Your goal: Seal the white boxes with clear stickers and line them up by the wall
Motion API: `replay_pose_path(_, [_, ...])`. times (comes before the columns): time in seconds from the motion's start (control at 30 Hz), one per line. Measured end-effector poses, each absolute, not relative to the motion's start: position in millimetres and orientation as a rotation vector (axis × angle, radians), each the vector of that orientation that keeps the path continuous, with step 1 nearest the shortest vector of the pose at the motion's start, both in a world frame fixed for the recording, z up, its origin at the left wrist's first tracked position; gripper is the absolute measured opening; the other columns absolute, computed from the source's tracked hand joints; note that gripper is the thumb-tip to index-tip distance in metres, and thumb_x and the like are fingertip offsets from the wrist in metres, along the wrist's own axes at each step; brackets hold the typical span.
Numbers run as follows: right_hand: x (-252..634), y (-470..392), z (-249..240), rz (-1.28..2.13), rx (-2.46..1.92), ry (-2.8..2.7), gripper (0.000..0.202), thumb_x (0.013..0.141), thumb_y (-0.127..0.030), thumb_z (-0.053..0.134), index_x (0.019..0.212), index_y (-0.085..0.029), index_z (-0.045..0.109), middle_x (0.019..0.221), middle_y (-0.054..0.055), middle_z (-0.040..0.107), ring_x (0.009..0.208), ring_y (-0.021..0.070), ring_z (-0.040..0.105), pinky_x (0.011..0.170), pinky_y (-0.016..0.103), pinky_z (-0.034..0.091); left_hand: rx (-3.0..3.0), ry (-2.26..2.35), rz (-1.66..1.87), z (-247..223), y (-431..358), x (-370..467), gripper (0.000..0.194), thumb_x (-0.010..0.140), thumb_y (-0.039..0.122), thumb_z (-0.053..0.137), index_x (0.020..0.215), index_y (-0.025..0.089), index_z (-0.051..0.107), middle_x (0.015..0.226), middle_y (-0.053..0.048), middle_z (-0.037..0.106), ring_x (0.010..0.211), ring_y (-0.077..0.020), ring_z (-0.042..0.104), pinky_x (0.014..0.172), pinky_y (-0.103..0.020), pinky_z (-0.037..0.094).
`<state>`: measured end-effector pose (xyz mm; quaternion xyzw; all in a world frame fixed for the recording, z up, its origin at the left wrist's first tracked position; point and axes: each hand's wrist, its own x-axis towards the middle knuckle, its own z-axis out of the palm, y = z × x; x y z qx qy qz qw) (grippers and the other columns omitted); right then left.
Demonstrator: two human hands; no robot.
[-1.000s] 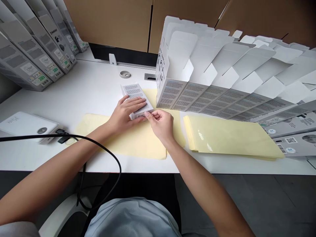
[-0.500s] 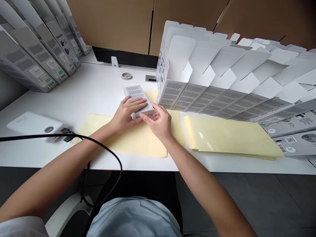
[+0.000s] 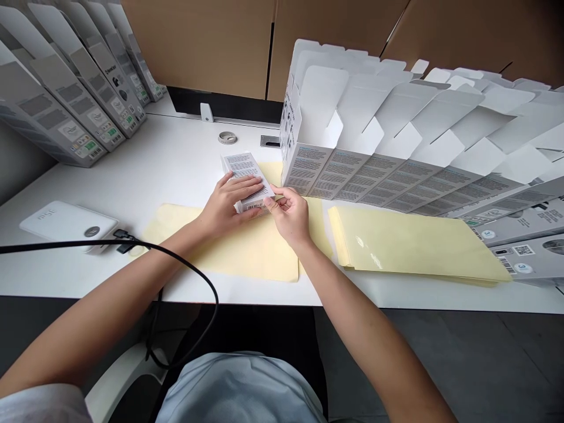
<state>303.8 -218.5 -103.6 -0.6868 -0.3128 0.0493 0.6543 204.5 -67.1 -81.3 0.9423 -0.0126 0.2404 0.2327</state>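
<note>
A small printed cardboard box [image 3: 241, 165] lies tilted over the yellow sheets [image 3: 251, 255] in front of me, text on its top and a barcode on its near end. My left hand [image 3: 229, 202] holds it, fingers stretched across the top and thumb along the near end. At the box's near right corner, my right hand [image 3: 291, 216] pinches the edge between thumb and fingers; its other fingers are curled. The box's left side is partly covered by my left hand.
Right of the hands stands a row of open-flapped boxes [image 3: 374, 170], with a stack of yellow sheets [image 3: 418, 244] before it. More boxes [image 3: 74, 100] stand at back left. A white power bank [image 3: 66, 222], black cable [image 3: 189, 264] and tape roll [image 3: 227, 137] are also there.
My right thumb has moved right along the box's near end towards the corner, uncovering the barcode. The left hand keeps its place on the box.
</note>
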Motion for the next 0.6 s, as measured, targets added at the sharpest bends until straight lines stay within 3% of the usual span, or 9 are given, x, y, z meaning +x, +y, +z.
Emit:
replay_pose_path(0.33, [294.1,-210.6,-89.2,0.389,-1.502,-0.397,0.037,0.067,-0.036,0.07,0.099,-0.018,0.066,0.098,0.005,0.072,0.069,0.0153,0.062,0.059,0.027,0.05,2.56,-0.025,0.669,-81.4,-68.8,205.2,0.057,0.086,0.059,0.059,0.132,0.025,0.062,0.138,-0.009,0.061,0.135,-0.029,0.051,0.122,-0.051,0.019])
replay_pose_path(0.6, [284.9,-198.2,-90.6,0.217,-1.637,-0.393,0.035,0.067,-0.041,0.071,0.092,-0.02,0.058,0.092,0.004,0.068,0.083,0.0187,0.063,0.066,0.028,0.051,2.563,-0.02,0.678,-81.7,-68.9,205.6,0.052,0.087,0.053,0.059,0.129,0.023,0.064,0.137,-0.009,0.062,0.134,-0.0286,0.053,0.121,-0.051,0.021])
